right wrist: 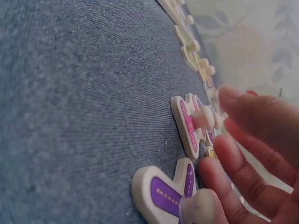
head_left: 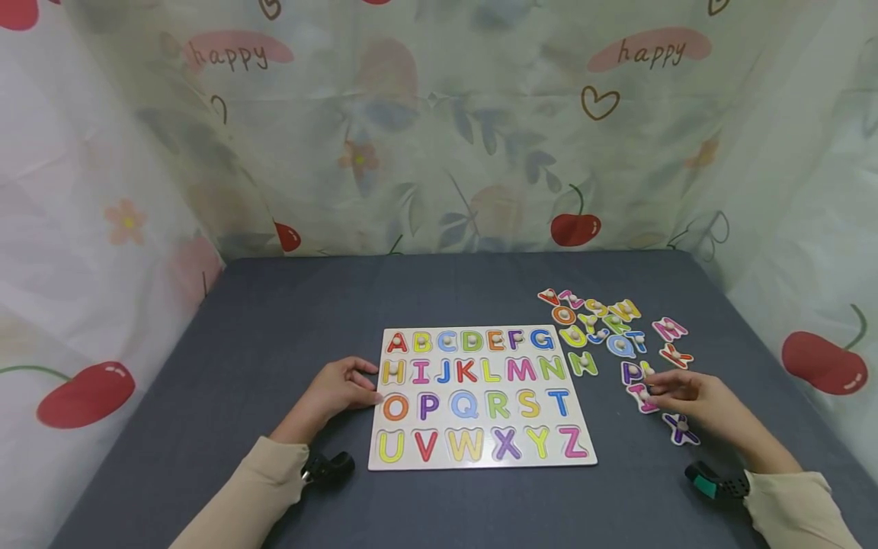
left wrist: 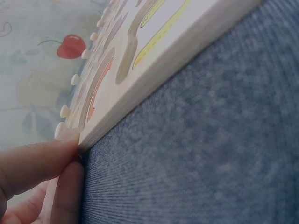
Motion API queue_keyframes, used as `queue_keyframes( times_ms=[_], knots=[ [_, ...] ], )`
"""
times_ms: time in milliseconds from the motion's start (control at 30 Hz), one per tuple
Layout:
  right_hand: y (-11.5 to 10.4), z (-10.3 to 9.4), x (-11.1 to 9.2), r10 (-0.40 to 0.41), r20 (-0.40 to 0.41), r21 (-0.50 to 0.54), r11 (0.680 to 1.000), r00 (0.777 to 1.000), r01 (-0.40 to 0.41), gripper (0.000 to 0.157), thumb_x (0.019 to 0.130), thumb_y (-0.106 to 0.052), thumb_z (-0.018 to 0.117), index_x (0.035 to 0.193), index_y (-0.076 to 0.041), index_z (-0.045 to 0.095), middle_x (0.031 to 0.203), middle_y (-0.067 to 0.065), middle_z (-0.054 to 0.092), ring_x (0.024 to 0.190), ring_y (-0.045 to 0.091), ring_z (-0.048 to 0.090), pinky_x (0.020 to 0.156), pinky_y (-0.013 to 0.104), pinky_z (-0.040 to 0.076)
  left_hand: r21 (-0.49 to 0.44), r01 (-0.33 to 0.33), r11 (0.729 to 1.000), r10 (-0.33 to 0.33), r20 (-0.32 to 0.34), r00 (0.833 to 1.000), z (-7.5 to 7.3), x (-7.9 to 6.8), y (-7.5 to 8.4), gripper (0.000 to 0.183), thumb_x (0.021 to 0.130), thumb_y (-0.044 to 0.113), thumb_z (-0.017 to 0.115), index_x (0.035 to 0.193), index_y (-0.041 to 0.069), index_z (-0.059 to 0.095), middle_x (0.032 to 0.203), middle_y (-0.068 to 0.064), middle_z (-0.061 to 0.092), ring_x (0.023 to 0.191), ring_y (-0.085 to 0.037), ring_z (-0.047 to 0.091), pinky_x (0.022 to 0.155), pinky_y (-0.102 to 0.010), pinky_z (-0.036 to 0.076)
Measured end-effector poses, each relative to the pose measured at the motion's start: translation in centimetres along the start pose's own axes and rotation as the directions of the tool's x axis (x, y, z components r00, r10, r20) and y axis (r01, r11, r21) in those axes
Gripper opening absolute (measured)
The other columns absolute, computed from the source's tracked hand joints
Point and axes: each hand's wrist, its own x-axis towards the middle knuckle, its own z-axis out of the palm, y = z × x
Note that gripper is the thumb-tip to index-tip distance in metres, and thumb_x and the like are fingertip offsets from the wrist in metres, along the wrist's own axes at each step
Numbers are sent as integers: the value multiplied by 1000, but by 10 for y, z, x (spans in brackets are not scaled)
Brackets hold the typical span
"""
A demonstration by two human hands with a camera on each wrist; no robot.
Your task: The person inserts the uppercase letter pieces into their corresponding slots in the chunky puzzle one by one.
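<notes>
A white wooden alphabet puzzle board lies flat on the dark cloth, with knobbed letters in its top row. My left hand pinches the board's left edge, the thumb on top near the orange O slot. Over the loose letters to the right, my right hand has its fingers apart and loosely bent, holding nothing. Right at its fingertips lies a pink I piece with a pale knob. A purple X piece sits nearer the wrist, and a purple P piece lies just beyond the I.
Several more knobbed letters are spread beyond the board's right corner, among them a blue Q, a green N, a red K and a pink M. Printed curtains hang behind the table and at both sides.
</notes>
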Motion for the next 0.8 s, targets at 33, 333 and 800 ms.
queue_keyframes(
  times_ms=[33,333,800],
  knots=[
    [0,1,0,6,2,-6,1000,1000,-6,41,89,-16,70,121,8,60,100,7,70,80,-5,62,65,22,52,0,0,1000,0,0,1000,0,0,0,50,70,1,84,113,0,60,77,-9,62,66,-16,63,61,-27,52],
    [-1,4,7,3,9,-107,994,1000,-2,36,83,-20,76,110,2,68,86,1,68,68,-1,57,59,21,44,-1,-5,1000,5,0,1000,0,0,0,49,70,0,84,113,0,60,76,-9,62,66,-16,63,62,-27,52],
    [-29,-5,16,60,27,-221,974,998,-53,30,85,-24,75,101,1,72,84,3,72,66,0,54,60,22,44,5,3,1000,-3,-2,1000,-1,-1,2,49,70,1,84,113,0,61,76,-9,62,65,-16,62,61,-26,52]
  ],
)
